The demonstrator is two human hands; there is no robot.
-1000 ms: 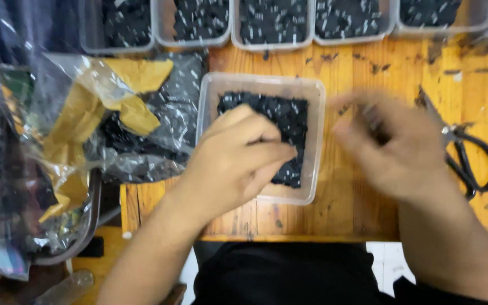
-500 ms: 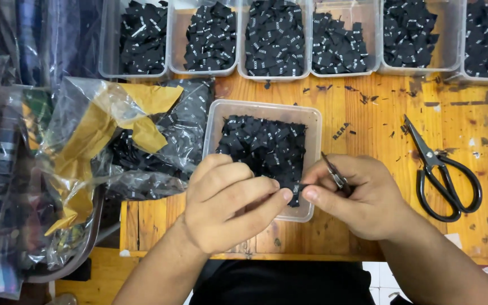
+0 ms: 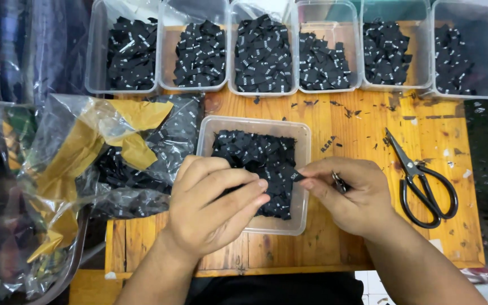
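Note:
A clear plastic tub [image 3: 305,148] full of small black fabric labels sits on the wooden table [image 3: 368,141] in front of me. My left hand [image 3: 213,206] rests over the tub's near left side, fingers curled on the labels. My right hand [image 3: 352,195] pinches one black label [image 3: 297,176] at the tub's right rim between thumb and forefinger. A small metal tool [image 3: 340,182] is tucked in that same hand.
Several clear tubs of black labels [image 3: 264,53] line the far edge. Black scissors [image 3: 425,183] lie to the right of my right hand. A crumpled clear bag with yellow tape and more labels [image 3: 120,152] lies at the left. Loose black scraps dot the wood.
My right hand came in from near the scissors to the tub's right rim and now pinches a single label. The view tilted up, showing the far row of tubs fully.

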